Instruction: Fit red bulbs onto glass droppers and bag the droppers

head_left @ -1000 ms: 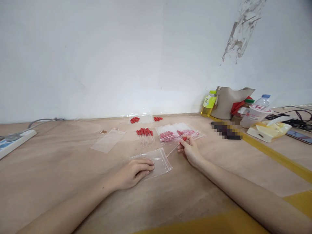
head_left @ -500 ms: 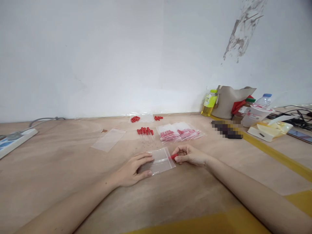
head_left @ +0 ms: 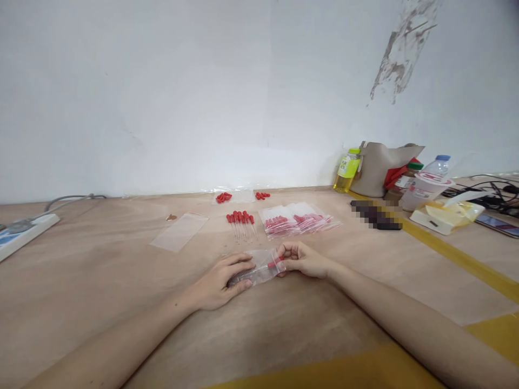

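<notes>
My right hand (head_left: 302, 259) pinches the red bulb of a dropper (head_left: 274, 262) at the mouth of a clear zip bag (head_left: 261, 274). The dropper's thin stem lies inside the bag, with part of the bulb past the opening. My left hand (head_left: 227, 278) rests over the bag's closed end, its fingers and thumb spread and pressing on the plastic. Behind the bag lies a group of red-bulbed droppers (head_left: 242, 220). Filled bags of droppers (head_left: 298, 221) are stacked to their right.
A flat zip bag (head_left: 178, 233) lies to the left. Loose red bulbs (head_left: 224, 198) sit on plastic by the wall. At the right stand a yellow drink bottle (head_left: 346, 172), a grey bag (head_left: 372, 170), a cup (head_left: 424, 192) and a tissue pack (head_left: 446, 213). A power strip (head_left: 28, 235) is at far left.
My right hand has moved left, sliding the dropper deeper into the bag. The bag now bulges and wrinkles around it. My left hand has stayed in place.
</notes>
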Tool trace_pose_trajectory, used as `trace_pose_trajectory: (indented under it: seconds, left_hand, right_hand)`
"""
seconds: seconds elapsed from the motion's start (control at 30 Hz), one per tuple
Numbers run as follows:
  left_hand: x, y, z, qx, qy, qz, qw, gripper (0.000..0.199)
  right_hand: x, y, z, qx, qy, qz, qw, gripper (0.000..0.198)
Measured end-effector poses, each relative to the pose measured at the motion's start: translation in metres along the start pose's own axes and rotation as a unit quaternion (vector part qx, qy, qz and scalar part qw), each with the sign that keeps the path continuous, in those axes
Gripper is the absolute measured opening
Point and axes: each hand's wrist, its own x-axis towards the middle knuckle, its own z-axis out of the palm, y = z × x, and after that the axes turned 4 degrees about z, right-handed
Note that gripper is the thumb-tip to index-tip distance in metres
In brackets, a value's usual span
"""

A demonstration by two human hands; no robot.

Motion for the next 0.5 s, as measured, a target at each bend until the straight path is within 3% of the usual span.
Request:
trace_pose_trajectory:
  seconds: [0.17,0.33,0.5]
  left_hand:
    - [-0.005,-0.004,-0.003,-0.005,0.040,0.017,0.999,0.030]
    - [-0.010,-0.011,-0.012,-0.019,-0.006,0.030,0.999,0.038]
    - [-0.011,-0.011,-0.013,-0.021,-0.017,0.023,0.999,0.040]
  right_hand:
    - [-0.003,-0.003,-0.013,-0.081,0.000,-0.002,0.997,0.028]
    - [-0.005,-0.004,-0.023,-0.095,-0.003,-0.008,0.995,0.038]
    - [-0.002,0.002,-0.018,-0.123,0.038,-0.022,0.991,0.027]
